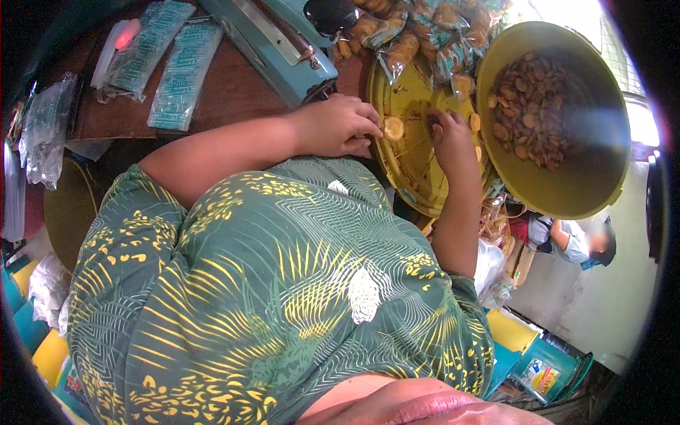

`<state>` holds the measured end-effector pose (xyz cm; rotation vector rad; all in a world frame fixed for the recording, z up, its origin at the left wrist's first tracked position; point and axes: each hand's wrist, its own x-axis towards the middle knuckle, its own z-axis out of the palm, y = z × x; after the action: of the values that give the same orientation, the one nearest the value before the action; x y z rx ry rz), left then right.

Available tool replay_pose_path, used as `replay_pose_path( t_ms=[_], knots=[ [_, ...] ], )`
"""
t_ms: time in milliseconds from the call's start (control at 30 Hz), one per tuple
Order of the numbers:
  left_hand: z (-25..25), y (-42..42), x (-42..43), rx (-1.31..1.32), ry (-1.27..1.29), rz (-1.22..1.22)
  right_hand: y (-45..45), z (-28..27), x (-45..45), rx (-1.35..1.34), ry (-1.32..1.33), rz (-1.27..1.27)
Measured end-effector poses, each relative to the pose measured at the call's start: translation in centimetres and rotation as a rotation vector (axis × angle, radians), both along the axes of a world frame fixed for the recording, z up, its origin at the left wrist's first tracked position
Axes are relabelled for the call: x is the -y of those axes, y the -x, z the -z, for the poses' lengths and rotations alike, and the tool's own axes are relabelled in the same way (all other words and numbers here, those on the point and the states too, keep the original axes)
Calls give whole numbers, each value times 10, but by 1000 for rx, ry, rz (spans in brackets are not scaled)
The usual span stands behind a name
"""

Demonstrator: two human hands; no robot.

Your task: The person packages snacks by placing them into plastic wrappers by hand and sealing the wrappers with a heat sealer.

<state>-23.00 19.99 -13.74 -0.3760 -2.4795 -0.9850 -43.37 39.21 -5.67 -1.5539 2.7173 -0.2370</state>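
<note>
My left hand [341, 126] is at the left edge of a round yellow-green plastic lid [412, 185], its fingers curled. A round pale biscuit [393, 128] lies right by those fingertips; I cannot tell whether they grip it or what is inside the fingers. Over the lid, my right hand [453, 133] has its fingers bent together, and whatever they pinch is hidden. Another small biscuit [474, 122] shows beside that hand. To the right, a deep yellow-green basin [595, 170] stands tilted, with many brown biscuits [528, 106] inside.
Behind my left hand is a blue bag sealer [283, 53] on a brown table [234, 95]. Printed plastic bags [185, 74] lie left of it. Filled packets [432, 35] are piled beyond the lid. At far right, another person [577, 241] is in the background.
</note>
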Motion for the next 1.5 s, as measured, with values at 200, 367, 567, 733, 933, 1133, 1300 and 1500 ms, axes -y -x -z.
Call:
replay_pose_path(
  t_ms=[200,367,567,733,933,1133,1300,1500],
  knots=[
    [2,2,0,-6,2,3,1,7,3,36,123,93],
    [2,0,0,-11,1,3,-11,11,10,149,220,115],
    [0,1,0,-1,-3,5,2,26,6,35,245,58],
    [0,1,0,7,-11,12,-1,2,6,-54,-55,57],
    [2,1,0,-15,-14,6,-18,4,17,11,211,91],
    [2,2,1,-15,-25,19,-15,18,13,-7,243,15],
    [0,0,0,-26,-15,-1,-21,10,3,-13,169,21],
    [4,3,1,-21,-13,16,-24,6,11,37,263,45]
  ],
)
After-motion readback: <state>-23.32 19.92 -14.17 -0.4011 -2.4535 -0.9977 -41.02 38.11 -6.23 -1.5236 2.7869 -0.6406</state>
